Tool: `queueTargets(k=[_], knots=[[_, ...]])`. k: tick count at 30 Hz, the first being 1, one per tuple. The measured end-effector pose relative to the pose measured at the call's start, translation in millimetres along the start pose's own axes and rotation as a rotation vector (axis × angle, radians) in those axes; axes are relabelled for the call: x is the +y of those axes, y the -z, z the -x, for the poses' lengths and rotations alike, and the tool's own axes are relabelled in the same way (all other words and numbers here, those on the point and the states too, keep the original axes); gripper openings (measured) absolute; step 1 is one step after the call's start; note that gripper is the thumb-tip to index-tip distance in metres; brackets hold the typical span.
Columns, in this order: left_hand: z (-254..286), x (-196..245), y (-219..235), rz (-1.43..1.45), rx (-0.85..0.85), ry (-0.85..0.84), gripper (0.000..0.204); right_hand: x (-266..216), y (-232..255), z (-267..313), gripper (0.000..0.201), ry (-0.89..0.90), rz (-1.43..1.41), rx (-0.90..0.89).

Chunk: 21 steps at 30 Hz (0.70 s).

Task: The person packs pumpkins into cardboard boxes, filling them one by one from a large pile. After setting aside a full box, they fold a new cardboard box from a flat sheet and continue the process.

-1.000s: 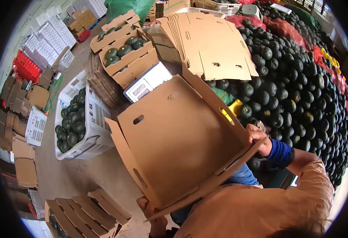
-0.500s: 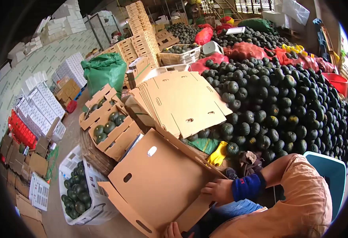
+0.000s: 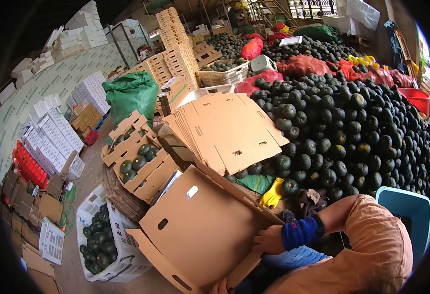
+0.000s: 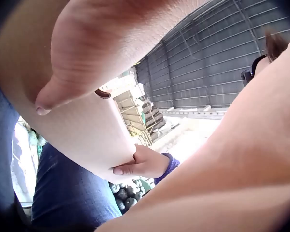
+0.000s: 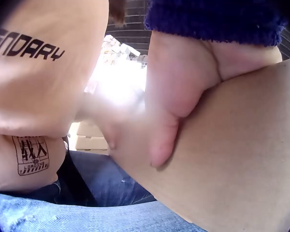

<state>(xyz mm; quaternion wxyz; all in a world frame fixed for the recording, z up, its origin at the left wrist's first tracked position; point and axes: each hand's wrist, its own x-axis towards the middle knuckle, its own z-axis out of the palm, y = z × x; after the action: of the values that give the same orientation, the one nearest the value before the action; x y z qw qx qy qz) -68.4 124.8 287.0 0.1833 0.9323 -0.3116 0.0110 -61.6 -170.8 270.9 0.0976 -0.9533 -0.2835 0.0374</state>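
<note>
An open, shallow cardboard box tilts in front of the person, its near wall folded up. The right hand grips that wall near the right corner, fingers over the inner side; its thumb lies on the outer face of the cardboard in the right wrist view. At the bottom of the head view, the left hand holds the same wall further left, mostly cut off by the frame. In the left wrist view the left thumb presses the outer face.
Flat cardboard sheets are stacked beyond the box. To the left stand boxes of dark green squashes and a white crate of more. A large squash pile fills the right, beside yellow gloves and a teal bin.
The head view has tilted up, showing more of the room. Both hands have shifted from the box's corners onto its near wall, which stands folded further inward.
</note>
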Motion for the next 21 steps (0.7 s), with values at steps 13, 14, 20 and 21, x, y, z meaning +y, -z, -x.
queueTargets(k=[13,14,20,21], knots=[[-0.6,2.1,4.1,0.028,-0.046,0.052,0.032,1.0,8.1,-4.4,0.017,0.045,-0.03,-0.14],[-1.0,2.5,4.6,0.029,-0.051,0.056,0.032,1.5,7.7,-4.4,0.017,0.051,-0.03,-0.142],[-2.0,2.8,5.8,0.045,-0.063,0.044,0.03,0.3,12.3,-5.5,0.018,0.048,-0.023,-0.194],[-2.1,2.8,5.6,0.046,-0.063,0.047,0.03,0.5,11.8,-5.6,0.018,0.044,-0.024,-0.199]])
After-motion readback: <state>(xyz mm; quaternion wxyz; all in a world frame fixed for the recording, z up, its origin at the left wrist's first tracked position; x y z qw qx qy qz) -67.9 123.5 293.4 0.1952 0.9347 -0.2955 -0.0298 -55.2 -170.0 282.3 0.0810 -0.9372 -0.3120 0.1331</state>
